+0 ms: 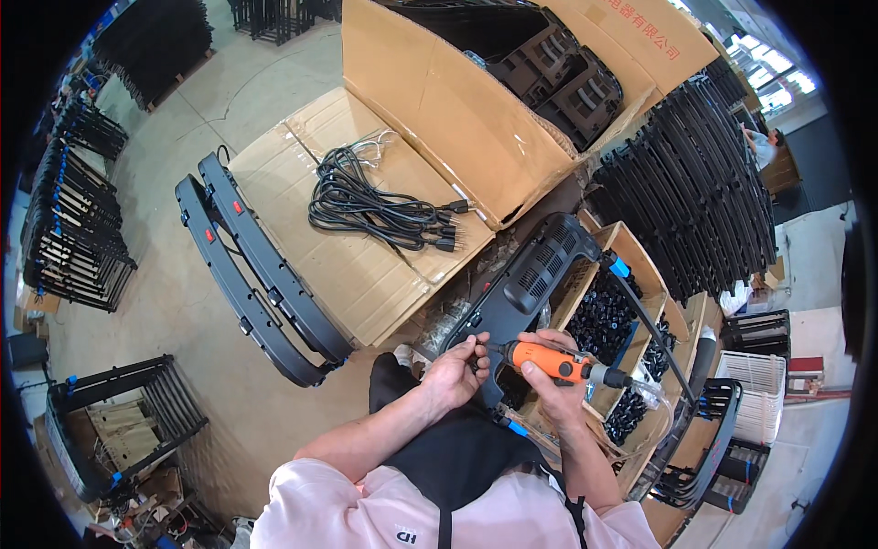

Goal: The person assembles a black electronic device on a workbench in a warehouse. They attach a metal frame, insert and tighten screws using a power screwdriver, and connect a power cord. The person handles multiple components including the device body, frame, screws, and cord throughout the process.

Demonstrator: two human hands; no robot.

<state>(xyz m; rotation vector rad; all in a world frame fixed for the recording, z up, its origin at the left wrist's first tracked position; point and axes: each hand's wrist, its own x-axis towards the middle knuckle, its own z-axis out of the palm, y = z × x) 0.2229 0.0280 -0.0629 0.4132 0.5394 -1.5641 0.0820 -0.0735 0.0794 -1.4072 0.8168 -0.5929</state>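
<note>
My right hand (pixel 560 395) is wrapped round an orange and grey power screwdriver (pixel 549 360), which lies sideways with its bit pointing left. At the bit's tip, the fingers of my left hand (pixel 455 373) are pinched together; whatever they hold is too small to make out. Just beyond both hands lies a black plastic housing (pixel 523 291) with vent slots and a rounded bulge. Part of its near end is hidden behind my hands and the screwdriver.
A wooden parts box (pixel 640 247) with small black pieces stands at right. Bundled black power cords (pixel 366 203) lie on a cardboard flap (pixel 283 151). Two curved black frames (pixel 251 265) lean at its left. An open carton (pixel 439 96) holds dark plastic parts; stacked black frames (pixel 686 192) rise behind.
</note>
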